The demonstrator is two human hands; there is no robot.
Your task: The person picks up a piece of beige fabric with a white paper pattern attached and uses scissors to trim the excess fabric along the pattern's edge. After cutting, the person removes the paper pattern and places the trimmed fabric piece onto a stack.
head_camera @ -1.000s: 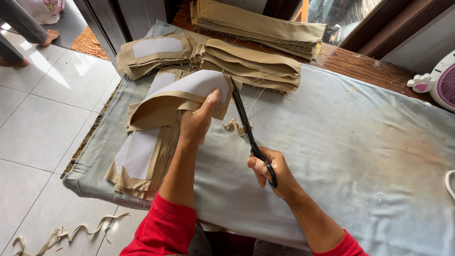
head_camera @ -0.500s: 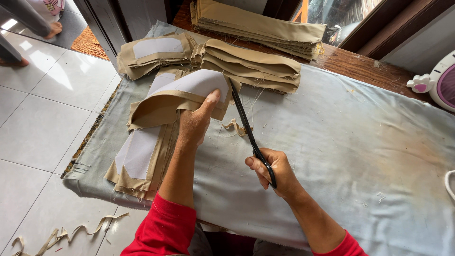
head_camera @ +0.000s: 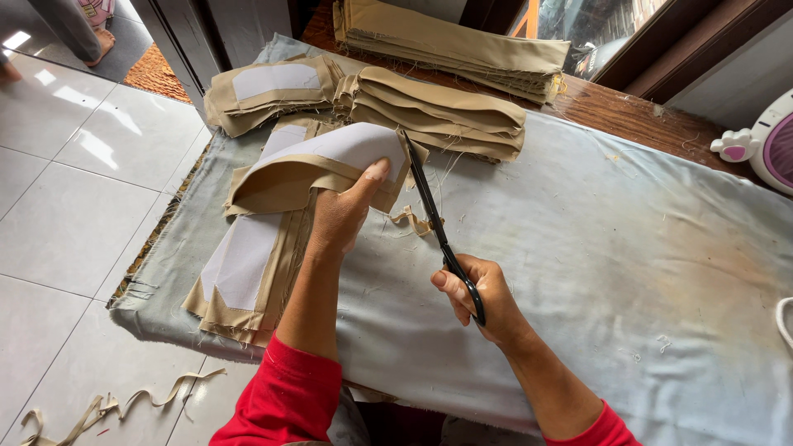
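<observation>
My left hand point(head_camera: 343, 216) grips a tan fabric piece with white lining point(head_camera: 330, 157), lifted off the table and curled over. My right hand point(head_camera: 479, 299) is closed on black scissors point(head_camera: 434, 216), whose blades run up along the right edge of that piece. A thin tan offcut strip point(head_camera: 415, 221) hangs beside the blades. Under my left forearm lies a flat stack of similar lined pieces point(head_camera: 248, 264) on the pale cloth-covered table point(head_camera: 628, 248).
Folded tan fabric stacks point(head_camera: 446, 116) sit at the back, a larger pile point(head_camera: 454, 41) behind them. A white and pink appliance point(head_camera: 764, 144) stands at the right edge. Tan strips point(head_camera: 107, 405) lie on the tiled floor at left. A person's feet point(head_camera: 95, 41) show at top left.
The scissors and my right hand have shifted slightly along the fabric edge. My left hand keeps the same hold on the piece.
</observation>
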